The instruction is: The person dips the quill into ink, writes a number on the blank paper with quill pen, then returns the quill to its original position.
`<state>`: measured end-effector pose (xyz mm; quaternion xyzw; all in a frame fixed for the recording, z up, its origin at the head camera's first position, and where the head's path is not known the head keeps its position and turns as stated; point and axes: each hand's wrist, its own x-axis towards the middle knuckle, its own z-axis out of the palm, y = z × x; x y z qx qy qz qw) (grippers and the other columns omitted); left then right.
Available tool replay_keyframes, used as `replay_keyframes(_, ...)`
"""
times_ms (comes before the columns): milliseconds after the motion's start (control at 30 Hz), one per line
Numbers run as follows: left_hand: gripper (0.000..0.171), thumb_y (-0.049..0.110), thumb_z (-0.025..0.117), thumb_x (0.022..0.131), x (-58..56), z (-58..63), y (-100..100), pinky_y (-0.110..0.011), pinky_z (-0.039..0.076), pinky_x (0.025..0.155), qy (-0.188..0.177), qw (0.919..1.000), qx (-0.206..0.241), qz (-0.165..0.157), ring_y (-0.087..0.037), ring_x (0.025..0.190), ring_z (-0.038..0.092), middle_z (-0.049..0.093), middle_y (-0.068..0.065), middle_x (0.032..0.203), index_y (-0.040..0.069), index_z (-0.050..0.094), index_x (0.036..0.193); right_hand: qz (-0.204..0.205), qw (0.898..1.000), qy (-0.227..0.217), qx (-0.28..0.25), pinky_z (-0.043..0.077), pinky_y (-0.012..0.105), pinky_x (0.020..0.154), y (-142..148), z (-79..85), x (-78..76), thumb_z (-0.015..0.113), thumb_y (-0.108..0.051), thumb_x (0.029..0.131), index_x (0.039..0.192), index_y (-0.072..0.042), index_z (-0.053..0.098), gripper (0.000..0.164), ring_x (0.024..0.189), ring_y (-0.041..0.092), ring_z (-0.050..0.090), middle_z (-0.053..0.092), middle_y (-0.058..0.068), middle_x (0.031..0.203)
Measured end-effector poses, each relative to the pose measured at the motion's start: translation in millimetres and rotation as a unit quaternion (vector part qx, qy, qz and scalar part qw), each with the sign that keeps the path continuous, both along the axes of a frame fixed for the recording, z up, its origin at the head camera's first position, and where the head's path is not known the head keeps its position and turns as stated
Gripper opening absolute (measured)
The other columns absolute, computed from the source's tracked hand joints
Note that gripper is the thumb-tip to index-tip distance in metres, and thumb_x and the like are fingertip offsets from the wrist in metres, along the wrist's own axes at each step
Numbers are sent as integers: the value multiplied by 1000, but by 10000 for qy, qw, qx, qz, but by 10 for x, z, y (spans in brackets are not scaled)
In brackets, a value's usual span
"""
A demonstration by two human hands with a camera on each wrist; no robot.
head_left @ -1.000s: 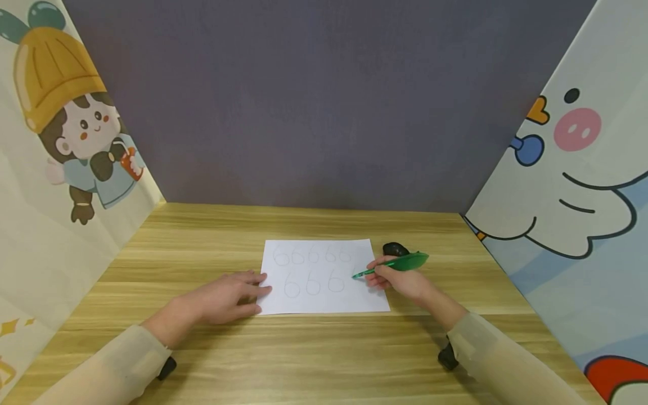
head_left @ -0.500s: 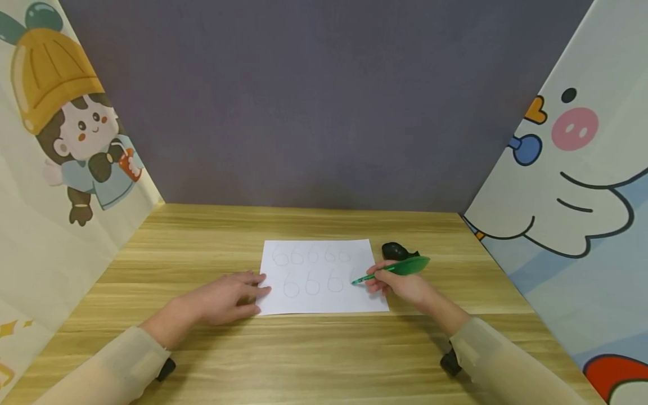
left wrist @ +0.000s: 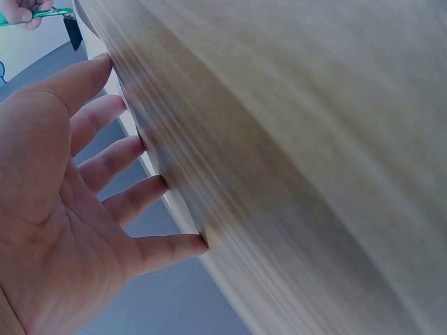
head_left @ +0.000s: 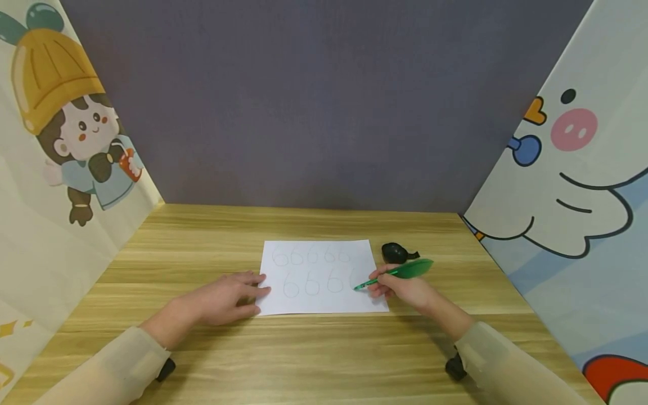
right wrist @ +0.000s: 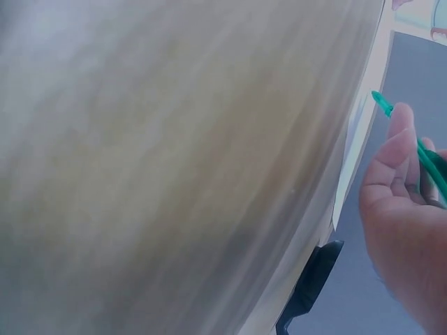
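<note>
A white sheet of paper [head_left: 309, 305] lies on the wooden table, bearing two rows of handwritten 6s. My right hand [head_left: 405, 286] pinches a green pen [head_left: 377, 280] with a leaf-shaped top, also visible in the right wrist view as a green pen tip [right wrist: 381, 102] beyond the thumb. The pen's tip is at the paper, right of the lower row, beside a faint curved stroke. My left hand [head_left: 225, 298] rests with spread fingers on the paper's left edge. In the left wrist view, the fingertips of the left hand [left wrist: 77, 188] press down at the surface.
Just behind my right hand sits a small black rounded object [head_left: 395, 253] with a tail-like end. A dark grey panel [head_left: 314, 112] stands at the table's back. Cartoon-printed side panels [head_left: 572, 214] flank the wooden table [head_left: 304, 360] on both sides.
My right hand and the pen have moved toward me and slightly right. A curved stroke now shows beside the lower row's last 6. The left hand stays in place.
</note>
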<state>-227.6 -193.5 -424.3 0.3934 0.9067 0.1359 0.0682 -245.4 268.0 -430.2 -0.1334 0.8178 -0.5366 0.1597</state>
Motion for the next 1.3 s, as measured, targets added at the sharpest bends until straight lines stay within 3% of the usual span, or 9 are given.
replay_keyframes(600,52,36,67,110,24,36,13,-75,43,120,-108,9999,37,28,-52,154,47,52,-23,167,9,65,154,-180,9998,-59,81,62,31,78,96,35,82,53,-13,110,126,11,68,32,93,15,77,83,20,108)
replay_keyframes(1300,51,35,68,109,31,37,18,-74,44,119,-12,10000,26,1,-51,153,49,53,-24,165,9,65,153,-413,9990,-110,83,63,32,78,226,55,20,50,-12,111,134,15,65,38,93,17,79,82,23,111)
